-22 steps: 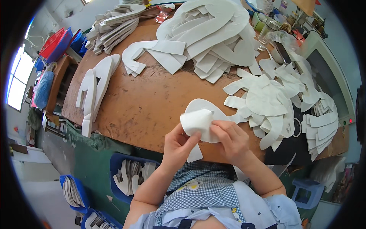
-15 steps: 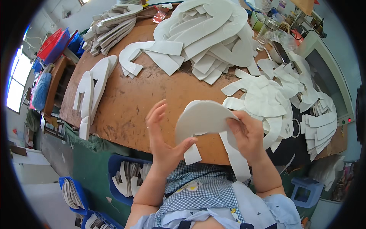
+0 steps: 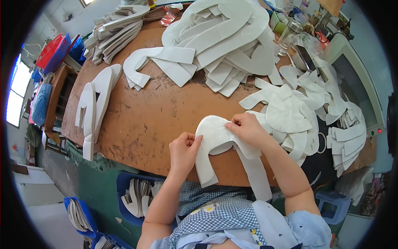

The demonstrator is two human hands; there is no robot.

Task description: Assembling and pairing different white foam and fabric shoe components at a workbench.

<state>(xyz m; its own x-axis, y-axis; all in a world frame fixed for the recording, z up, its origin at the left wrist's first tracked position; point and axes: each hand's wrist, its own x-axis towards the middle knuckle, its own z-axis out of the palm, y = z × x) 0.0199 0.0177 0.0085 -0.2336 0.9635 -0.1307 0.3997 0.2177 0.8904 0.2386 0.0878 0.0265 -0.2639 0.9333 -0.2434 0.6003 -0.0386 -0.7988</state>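
A white U-shaped padded piece point(image 3: 213, 130) lies near the table's front edge, its curved end pointing away from me. My left hand point(image 3: 184, 151) pinches its left edge between thumb and fingers. On the upper right of the curve, my right hand point(image 3: 248, 129) pinches the same piece near its rim. Another white strip point(image 3: 255, 176) shows beneath it and hangs over the front edge; whether the two are joined I cannot tell. To the right of my right hand spreads a loose pile of thinner white cut pieces point(image 3: 286, 110).
A big heap of white U-shaped pieces point(image 3: 232, 35) stands at the back of the brown table point(image 3: 145, 120). More pieces point(image 3: 97, 101) lie at the left edge. Blue crates point(image 3: 124, 182) with white pieces stand below left. A monitor-like box point(image 3: 356, 79) and glass jar point(image 3: 290, 35) are at right.
The U-shaped piece has been turned and lowered toward the table. My left hand, open before, has closed on its left edge. My right hand has shifted its grip along the curve.
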